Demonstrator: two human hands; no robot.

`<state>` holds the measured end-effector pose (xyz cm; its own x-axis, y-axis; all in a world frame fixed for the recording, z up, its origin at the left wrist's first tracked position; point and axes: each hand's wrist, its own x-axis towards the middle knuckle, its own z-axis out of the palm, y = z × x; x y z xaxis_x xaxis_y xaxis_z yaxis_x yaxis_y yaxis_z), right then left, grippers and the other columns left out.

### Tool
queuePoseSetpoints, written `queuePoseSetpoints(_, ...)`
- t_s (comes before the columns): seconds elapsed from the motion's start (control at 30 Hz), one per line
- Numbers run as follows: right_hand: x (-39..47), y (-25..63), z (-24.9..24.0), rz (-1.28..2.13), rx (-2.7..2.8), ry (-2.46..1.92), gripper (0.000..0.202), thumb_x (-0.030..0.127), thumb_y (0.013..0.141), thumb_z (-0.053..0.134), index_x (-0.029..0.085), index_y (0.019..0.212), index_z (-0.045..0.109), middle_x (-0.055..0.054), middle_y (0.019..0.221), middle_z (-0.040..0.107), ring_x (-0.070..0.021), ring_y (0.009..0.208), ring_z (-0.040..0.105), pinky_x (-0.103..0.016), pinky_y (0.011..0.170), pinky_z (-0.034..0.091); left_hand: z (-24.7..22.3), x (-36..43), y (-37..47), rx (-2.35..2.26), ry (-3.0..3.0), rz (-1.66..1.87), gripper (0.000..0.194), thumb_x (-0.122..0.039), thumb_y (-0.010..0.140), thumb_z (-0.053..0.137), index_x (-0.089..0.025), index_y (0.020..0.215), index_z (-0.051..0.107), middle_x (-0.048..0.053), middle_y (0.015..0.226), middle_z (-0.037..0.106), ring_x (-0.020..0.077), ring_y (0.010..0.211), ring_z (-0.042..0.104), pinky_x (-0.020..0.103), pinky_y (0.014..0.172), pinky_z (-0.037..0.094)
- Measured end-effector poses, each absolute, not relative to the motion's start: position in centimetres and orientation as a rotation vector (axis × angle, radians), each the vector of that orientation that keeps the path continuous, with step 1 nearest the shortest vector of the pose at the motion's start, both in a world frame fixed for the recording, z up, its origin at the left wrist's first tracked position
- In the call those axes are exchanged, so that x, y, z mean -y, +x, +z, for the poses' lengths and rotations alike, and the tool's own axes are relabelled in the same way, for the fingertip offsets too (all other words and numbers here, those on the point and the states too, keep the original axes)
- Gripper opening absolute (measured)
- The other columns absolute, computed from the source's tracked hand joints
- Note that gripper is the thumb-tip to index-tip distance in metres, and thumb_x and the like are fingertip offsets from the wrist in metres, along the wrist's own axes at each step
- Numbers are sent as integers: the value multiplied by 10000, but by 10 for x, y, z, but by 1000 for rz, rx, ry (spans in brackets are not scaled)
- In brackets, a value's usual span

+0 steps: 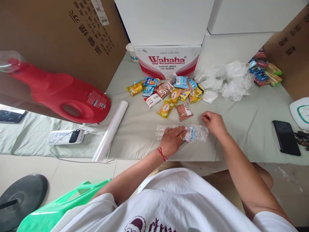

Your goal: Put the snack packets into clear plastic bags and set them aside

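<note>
A strip of clear crinkled plastic (199,132) lies near the table's front edge, with a small blue and white packet (190,133) under or inside it. My left hand (172,140) rests flat on the left part of this plastic, fingers stretched over it. Just past the strip's right end, my right hand (213,122) is held with its fingers curled together; whether something small is between them is hidden. Behind the plastic sits a brown snack packet (184,111), close to a pile of yellow, blue, red and white packets (175,95).
A clear plastic roll (111,130), a white power bank (66,137) with a cable and a red bottle (70,93) are at the left. Crumpled clear bags (235,80), more snacks (267,72) and a black phone (286,137) are at the right. A Wahaha box (169,61) stands behind.
</note>
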<state>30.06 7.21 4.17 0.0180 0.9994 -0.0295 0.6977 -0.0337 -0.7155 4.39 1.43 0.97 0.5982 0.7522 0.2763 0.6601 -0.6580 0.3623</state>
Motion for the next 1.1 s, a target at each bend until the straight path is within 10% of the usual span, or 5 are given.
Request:
queuePoseSetpoints(0.2,-50,317,43,833,1928,-1794,640,650,903,559,194,1341,653,-150,1237,706,-322,1286,556,-424,1034,471,20,-12,49,-1239,2630,501,378,-221,1023,482,-242,1379,608,100,1485,609,233,1333,589,432,1008,422)
queuePoseSetpoints(0.4,-28,317,44,897,1927,-1930,335,483,918,545,205,901,731,-82,929,678,-208,810,633,-323,781,502,23,-14,50,-1237,2675,458,365,-234,1037,470,-233,1373,611,94,1486,608,232,1320,593,438,986,418)
queuePoseSetpoints(0.57,-19,309,43,822,1852,-1934,498,563,840,678,213,1193,660,-108,1148,661,-210,873,644,-319,786,501,24,-12,50,-1255,2689,446,362,-227,1036,475,-231,1368,621,102,1483,610,238,1313,596,435,970,431)
queuePoseSetpoints(0.77,-18,281,59,1204,1377,-1802,332,548,828,671,225,859,602,38,655,570,-125,496,495,-249,475,378,25,-11,50,-1245,2713,425,370,-205,1022,494,-229,1367,626,111,1477,612,243,1315,590,434,964,450)
queuePoseSetpoints(1.1,-20,198,43,994,1678,-1631,232,387,957,485,227,885,638,-37,793,672,-185,726,611,-298,673,481,27,-22,20,-1109,2305,746,333,-191,964,473,-225,1164,738,98,1387,667,235,1265,630,419,1073,504)
